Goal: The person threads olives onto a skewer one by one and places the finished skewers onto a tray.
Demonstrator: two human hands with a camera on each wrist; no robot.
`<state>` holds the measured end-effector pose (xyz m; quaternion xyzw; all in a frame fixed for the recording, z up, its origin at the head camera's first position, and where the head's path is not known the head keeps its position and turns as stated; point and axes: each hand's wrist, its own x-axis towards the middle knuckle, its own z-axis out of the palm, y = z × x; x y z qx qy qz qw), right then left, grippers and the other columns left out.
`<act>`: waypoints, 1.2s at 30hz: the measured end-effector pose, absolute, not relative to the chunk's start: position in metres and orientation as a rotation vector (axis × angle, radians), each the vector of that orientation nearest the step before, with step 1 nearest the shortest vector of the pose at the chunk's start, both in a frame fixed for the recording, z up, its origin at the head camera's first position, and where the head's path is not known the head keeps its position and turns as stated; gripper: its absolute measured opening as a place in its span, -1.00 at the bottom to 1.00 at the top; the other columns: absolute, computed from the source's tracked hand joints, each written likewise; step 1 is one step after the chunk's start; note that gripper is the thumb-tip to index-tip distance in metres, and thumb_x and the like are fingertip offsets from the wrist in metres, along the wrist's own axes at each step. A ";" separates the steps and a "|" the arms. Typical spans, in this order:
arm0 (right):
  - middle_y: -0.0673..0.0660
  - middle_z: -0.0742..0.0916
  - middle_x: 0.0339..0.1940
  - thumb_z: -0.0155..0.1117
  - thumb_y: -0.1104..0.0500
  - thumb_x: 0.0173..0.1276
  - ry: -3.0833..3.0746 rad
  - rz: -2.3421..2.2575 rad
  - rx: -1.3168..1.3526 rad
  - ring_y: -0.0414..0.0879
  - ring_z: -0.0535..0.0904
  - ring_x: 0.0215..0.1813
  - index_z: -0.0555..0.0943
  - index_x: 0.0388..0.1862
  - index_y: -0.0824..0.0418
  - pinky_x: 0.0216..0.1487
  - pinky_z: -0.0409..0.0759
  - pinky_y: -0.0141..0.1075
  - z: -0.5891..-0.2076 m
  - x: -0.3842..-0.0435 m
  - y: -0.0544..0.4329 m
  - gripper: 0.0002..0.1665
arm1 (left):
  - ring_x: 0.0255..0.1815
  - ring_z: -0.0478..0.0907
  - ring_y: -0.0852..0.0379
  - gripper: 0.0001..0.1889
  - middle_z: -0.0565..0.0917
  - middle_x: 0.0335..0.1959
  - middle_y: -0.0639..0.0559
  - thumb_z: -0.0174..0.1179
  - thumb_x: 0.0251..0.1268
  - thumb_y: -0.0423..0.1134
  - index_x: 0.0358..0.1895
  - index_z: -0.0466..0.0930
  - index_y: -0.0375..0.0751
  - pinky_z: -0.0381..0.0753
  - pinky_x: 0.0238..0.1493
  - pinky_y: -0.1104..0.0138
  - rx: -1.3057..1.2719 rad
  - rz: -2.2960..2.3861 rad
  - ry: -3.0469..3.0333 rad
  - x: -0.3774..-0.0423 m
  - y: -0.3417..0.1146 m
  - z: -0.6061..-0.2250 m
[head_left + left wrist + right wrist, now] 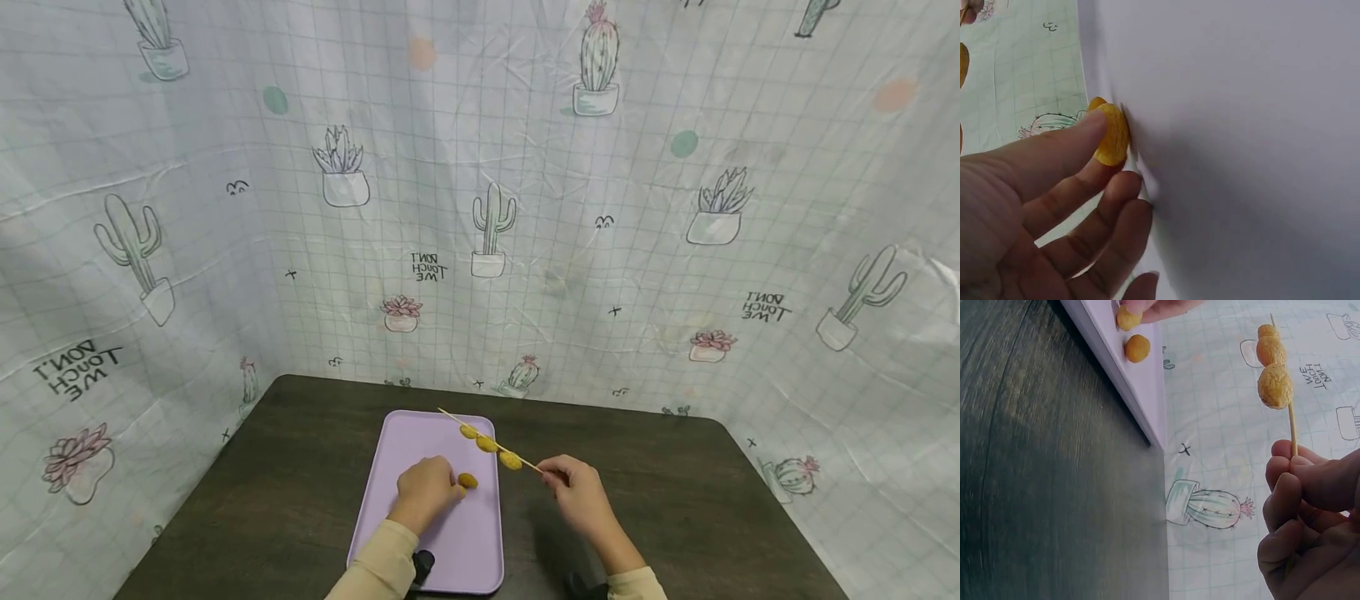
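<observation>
My right hand (pixel 583 498) pinches the lower end of a thin wooden skewer (pixel 1292 428) between thumb and fingers. Three yellow, wrinkled potato-like balls (pixel 1275 386) are threaded on it, and it slants up over the tray's right edge. Over the lilac tray (pixel 467 558), my left hand (pixel 426 492) pinches another yellow ball (pixel 1114 136) between thumb and forefinger, close to the tray surface. Beside those fingertips one more yellow ball (pixel 468 481) lies on the tray; in the left wrist view it is mostly hidden behind the held one.
The tray, with its low raised rim, lies on a dark wooden table (pixel 300 475). A pale curtain (pixel 555 200) printed with cacti hangs behind the table and along both sides. Dark wrist straps (pixel 423 565) show at the sleeves.
</observation>
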<state>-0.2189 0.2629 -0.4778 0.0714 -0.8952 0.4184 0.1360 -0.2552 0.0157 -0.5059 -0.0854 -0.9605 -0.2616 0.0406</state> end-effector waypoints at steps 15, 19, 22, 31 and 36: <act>0.14 0.73 -0.36 0.31 0.45 0.35 -2.676 1.202 0.146 -0.13 0.54 -0.42 0.74 -0.18 0.28 -0.43 0.54 -0.32 -0.475 -0.217 0.284 -0.84 | -0.37 0.56 0.26 -0.74 0.65 -0.40 0.18 0.52 0.06 -0.40 -0.35 0.59 -0.07 0.55 -0.35 0.36 -0.510 -1.339 -2.681 -0.261 -0.007 -0.491; 0.14 0.71 -0.36 0.29 0.44 0.37 -2.705 1.199 0.211 -0.18 0.52 -0.43 0.74 -0.15 0.30 -0.43 0.54 -0.33 -0.474 -0.215 0.292 -0.84 | -0.31 0.61 0.21 -0.79 0.69 -0.31 0.11 0.49 0.14 -0.40 -0.26 0.63 -0.14 0.62 -0.31 0.35 -0.509 -1.506 -2.587 -0.264 -0.019 -0.485; 0.09 0.69 -0.36 0.28 0.43 0.38 -2.715 1.191 0.287 -0.22 0.51 -0.43 0.73 -0.13 0.29 -0.43 0.55 -0.33 -0.474 -0.214 0.297 -0.83 | -0.27 0.61 0.18 -0.81 0.71 -0.27 0.09 0.47 0.17 -0.39 -0.20 0.66 -0.16 0.63 -0.27 0.33 -0.471 -1.609 -2.548 -0.265 -0.027 -0.481; -0.04 0.65 -0.38 0.26 0.42 0.40 -2.734 1.107 0.466 -0.27 0.48 -0.46 0.74 -0.16 0.24 -0.46 0.54 -0.34 -0.477 -0.214 0.302 -0.83 | -0.28 0.66 0.14 -0.82 0.73 -0.30 0.01 0.40 0.23 -0.45 -0.12 0.72 -0.32 0.66 -0.31 0.39 -0.450 -1.775 -2.457 -0.265 -0.037 -0.476; 0.02 0.67 -0.37 0.27 0.42 0.40 -2.732 1.124 0.452 -0.26 0.48 -0.45 0.74 -0.18 0.20 -0.46 0.54 -0.34 -0.478 -0.212 0.301 -0.82 | -0.29 0.66 0.14 -0.82 0.72 -0.29 -0.01 0.39 0.24 -0.47 -0.10 0.71 -0.36 0.69 -0.31 0.38 -0.399 -1.827 -2.434 -0.265 -0.038 -0.475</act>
